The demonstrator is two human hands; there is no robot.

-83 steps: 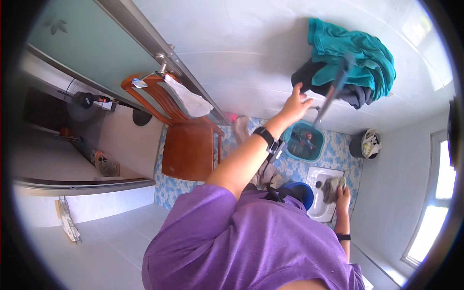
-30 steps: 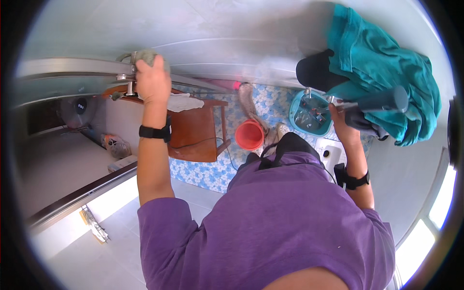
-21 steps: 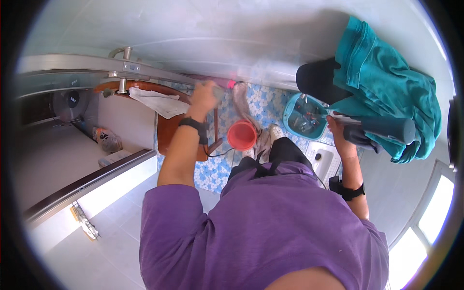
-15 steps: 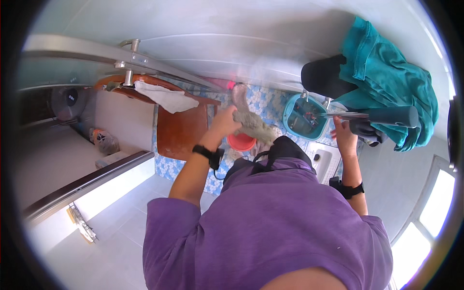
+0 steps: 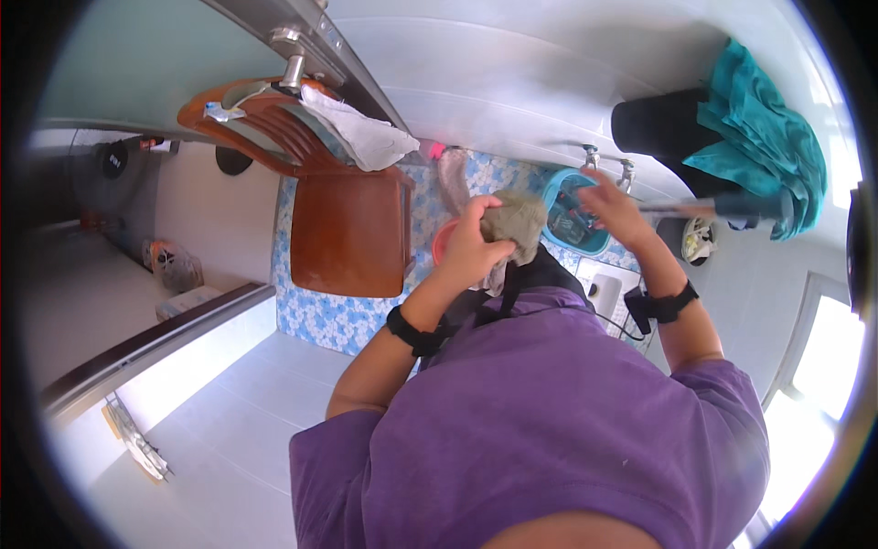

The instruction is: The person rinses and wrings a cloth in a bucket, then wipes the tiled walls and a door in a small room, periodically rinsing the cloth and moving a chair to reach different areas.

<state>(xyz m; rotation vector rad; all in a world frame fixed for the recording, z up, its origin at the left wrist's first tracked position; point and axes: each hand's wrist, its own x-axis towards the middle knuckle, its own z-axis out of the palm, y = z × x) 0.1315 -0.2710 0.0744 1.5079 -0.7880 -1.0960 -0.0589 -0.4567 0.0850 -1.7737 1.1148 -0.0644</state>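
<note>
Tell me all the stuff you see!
Rag: one, grey-green, centre
Taps: two, silver, on wall
Basin: one, teal, under taps
Bucket: one, red, centre
Chair: one, brown, left
Cloth: one, white, by chair back
Clothes: count unclear, teal/black, upper right
Bin: one, dark, right
Squat toilet: one, white, near basin
Floor: one, blue-white, underfoot
Fan: one, black, far left
Window: one, bright, far right
Shirt: one, purple, bottom
Wristbands: two, black, wrists
Left hand: one, bare, gripping rag
Right hand: one, bare, near basin
</note>
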